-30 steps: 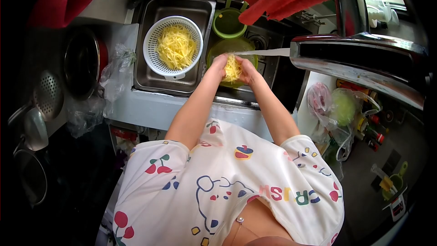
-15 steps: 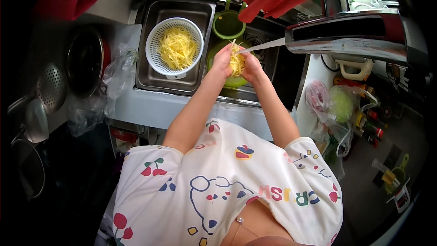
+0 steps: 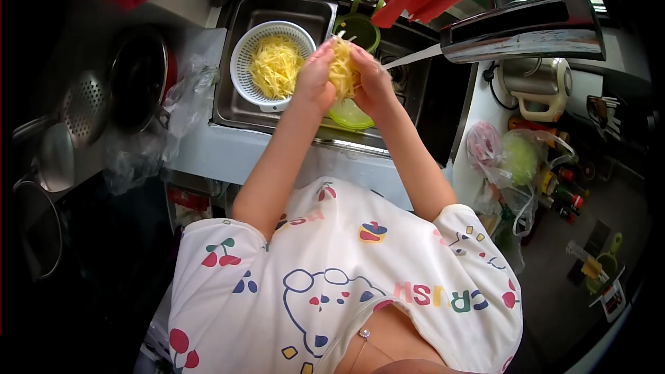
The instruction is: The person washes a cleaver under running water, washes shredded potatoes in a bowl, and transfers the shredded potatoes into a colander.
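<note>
Whereas half a second ago the handful of yellow shreds (image 3: 343,75) sat lower, over the green bowl (image 3: 352,118) with the stream (image 3: 415,57) running into it, we now see it raised and brought nearer the white colander (image 3: 242,69), just off its right side. That suggests to us it is out of the direct flow, since the water now reaches only as far as the right hand (image 3: 374,82) in view. Our left hand (image 3: 316,82), overlapping the colander's right edge in view, and our right hand, farther right of it, are cupped and pressed in on the clump from either side. Its long axis runs away from our body, roughly level with the colander's middle, and loose ends poke out past our fingertips toward the colander's far side.
</note>
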Tool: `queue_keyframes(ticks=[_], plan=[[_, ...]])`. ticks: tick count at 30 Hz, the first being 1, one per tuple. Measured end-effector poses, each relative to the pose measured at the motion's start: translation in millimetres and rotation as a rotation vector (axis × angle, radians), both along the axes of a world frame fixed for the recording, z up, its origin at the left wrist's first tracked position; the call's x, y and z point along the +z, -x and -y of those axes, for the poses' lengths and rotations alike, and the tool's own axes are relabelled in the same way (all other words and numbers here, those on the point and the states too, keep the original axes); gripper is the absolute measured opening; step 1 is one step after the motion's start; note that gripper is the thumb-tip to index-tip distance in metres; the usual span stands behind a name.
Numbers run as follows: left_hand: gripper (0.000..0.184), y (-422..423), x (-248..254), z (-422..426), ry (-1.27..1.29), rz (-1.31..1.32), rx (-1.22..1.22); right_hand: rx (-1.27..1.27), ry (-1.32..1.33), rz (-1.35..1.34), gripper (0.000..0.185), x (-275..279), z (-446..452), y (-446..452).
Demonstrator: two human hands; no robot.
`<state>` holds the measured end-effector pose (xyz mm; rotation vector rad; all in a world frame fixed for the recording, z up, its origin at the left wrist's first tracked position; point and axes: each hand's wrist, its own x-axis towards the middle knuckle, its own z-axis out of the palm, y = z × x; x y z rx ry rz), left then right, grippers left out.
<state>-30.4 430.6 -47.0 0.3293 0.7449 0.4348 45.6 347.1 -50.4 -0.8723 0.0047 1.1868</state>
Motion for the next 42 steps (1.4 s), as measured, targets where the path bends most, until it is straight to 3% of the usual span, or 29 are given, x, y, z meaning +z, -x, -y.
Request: queue_keyframes(ticks=[3,6,9,16,18,20,21,22,24,27,28,31,32,36,37,39,42], plan=[[0.031,19.5,25.7,-23.7,-0.087,-0.089,0.079,0.017,-0.016,0.006,0.033,17.3,-33.8,16.6],[0.032,38.3,12.4,-48.1,-0.188,-0.149,0.123,-0.015,0.073,-0.008,0.029,16.2,-65.3,40.5],[0.033,57.6,-19.0,-72.5,-0.188,-0.181,0.137,0.016,0.037,0.045,0.029,-26.0,-87.1,60.0],[0.038,73.4,-35.6,-95.2,-0.319,-0.321,0.048,0.105,0.131,0.194,0.05,-74.6,-121.6,72.1],[0.04,76.6,-37.8,-92.9,-0.499,-0.454,0.001,0.279,0.246,0.611,0.051,-70.8,-112.2,69.1],[0.038,91.0,-62.1,-97.6,-1.212,-0.928,-0.233,0.526,0.417,1.139,0.044,-25.5,-96.6,62.7],[0.037,91.3,-58.0,-97.5,-1.571,-1.155,-0.36,0.607,0.408,1.258,0.044,-24.7,-89.2,58.2],[0.033,93.7,-49.6,-90.4,-1.696,-1.252,-0.42,0.686,0.399,1.376,0.045,-23.4,-83.0,53.6],[0.033,97.4,-50.8,-90.9,-1.704,-1.164,-0.457,0.79,0.43,1.468,0.054,-6.0,-71.1,50.5],[0.026,91.6,-45.1,-79.9,-1.776,-1.172,-0.367,0.504,0.266,2.11,0.053,-54.7,-53.6,58.0],[0.024,86.4,-39.4,-72.9,-1.784,-1.207,-0.339,0.474,0.179,2.131,0.052,-56.7,-50.8,57.0],[0.019,81.9,-43.9,-72.2,-1.721,-1.135,-0.272,0.425,0.391,1.858,0.049,-44.4,-50.9,63.6],[0.018,81.7,-47.5,-73.4,-1.686,-1.081,-0.256,0.313,0.337,1.721,0.042,-40.6,-50.7,59.8],[0.019,70.8,-19.7,-66.7,-1.602,-0.848,-0.054,0.121,0.33,0.606,0.031,-35.1,-44.1,44.8],[0.019,64.6,-19.5,-61.0,-1.416,-0.729,-0.064,0.015,0.27,0.311,0.026,-31.3,-36.0,40.5],[0.018,46.1,-22.1,-41.0,-1.04,-0.495,-0.078,-0.132,0.223,-0.036,0.022,-39.5,-17.2,21.9],[0.025,13.5,-36.6,3.0,-0.609,-0.168,-0.198,-0.257,0.217,-0.239,0.018,-75.0,5.7,-4.4]])
